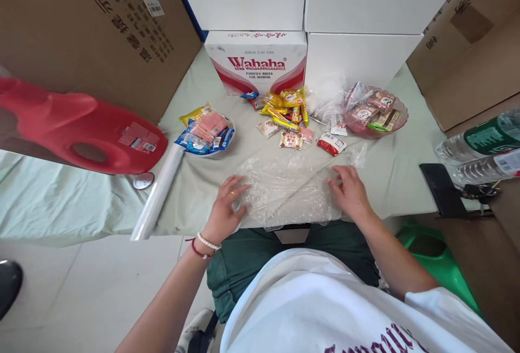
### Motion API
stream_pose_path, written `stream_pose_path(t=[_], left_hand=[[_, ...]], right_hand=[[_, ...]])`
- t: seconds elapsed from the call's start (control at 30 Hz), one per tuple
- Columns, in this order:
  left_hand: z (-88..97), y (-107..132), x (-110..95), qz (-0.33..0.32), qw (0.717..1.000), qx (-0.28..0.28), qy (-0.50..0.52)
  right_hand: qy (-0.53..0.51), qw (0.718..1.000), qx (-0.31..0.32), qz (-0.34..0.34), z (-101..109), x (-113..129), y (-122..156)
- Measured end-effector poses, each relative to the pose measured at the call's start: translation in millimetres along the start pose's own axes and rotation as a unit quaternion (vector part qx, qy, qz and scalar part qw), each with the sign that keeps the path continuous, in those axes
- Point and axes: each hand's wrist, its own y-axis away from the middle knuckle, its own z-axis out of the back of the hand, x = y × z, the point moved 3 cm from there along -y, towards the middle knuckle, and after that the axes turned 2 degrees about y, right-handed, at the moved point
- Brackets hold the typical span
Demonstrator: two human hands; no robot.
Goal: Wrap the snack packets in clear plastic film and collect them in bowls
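A crumpled sheet of clear plastic wrap [286,190] lies on the pale green table cover [398,169] right in front of me. My left hand [227,207] rests on the sheet's left edge, fingers spread and pressing flat. My right hand [349,190] lies on its right edge, fingers curled down onto the film. Just beyond the sheet sits a loose heap of small snack packets [284,117], with a red-and-white packet [331,143] nearest my right hand.
A roll of clear film [158,193] lies at the left edge beside a bowl of snacks [205,133]. A pink bowl of packets [376,112] is at the right. Cartons stand behind, including a Wahaha box [255,63]. A red jug [81,128], water bottles [479,150] and a phone [442,188] flank the table.
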Motion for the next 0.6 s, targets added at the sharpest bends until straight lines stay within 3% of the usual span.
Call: stream_pose_path(t=[0.07, 0.13, 0.2, 0.27, 0.33, 0.4, 0.5, 0.6], left_hand=[[8.9, -6.1, -17.4, 0.032, 0.995, -0.098, -0.003], [2.8, -17.6, -44.2, 0.044, 0.985, -0.168, -0.011], [-18.6, -31.3, -70.4, 0.015, 0.99, -0.14, -0.024], [-44.2, -40.5, -82.9, -0.009, 0.995, -0.064, -0.075], [-62.6, -41.6, -75.3, -0.007, 0.99, 0.009, -0.139], [-68.3, -35.9, -52.8, 0.016, 0.981, 0.052, -0.188], [-60.4, -24.1, -17.8, 0.037, 0.973, 0.073, -0.217], [-51.7, -18.5, -3.8, 0.033, 0.973, 0.073, -0.217]], right_hand=[[0.028, 0.996, -0.06, 0.053, 8.3, 20.8, -2.1], [0.034, 0.99, -0.043, 0.132, -1.0, 46.3, -6.0], [0.044, 0.975, 0.034, 0.216, -26.6, 66.6, -9.2], [0.076, 0.956, 0.108, 0.262, -56.6, 71.6, -11.0], [0.124, 0.949, 0.143, 0.252, -77.2, 58.9, -13.5], [0.158, 0.953, 0.144, 0.217, -81.2, 36.0, -16.9], [0.159, 0.961, 0.127, 0.187, -61.6, 8.3, -25.8], [0.159, 0.968, 0.116, 0.159, -36.1, 10.5, -48.6]])
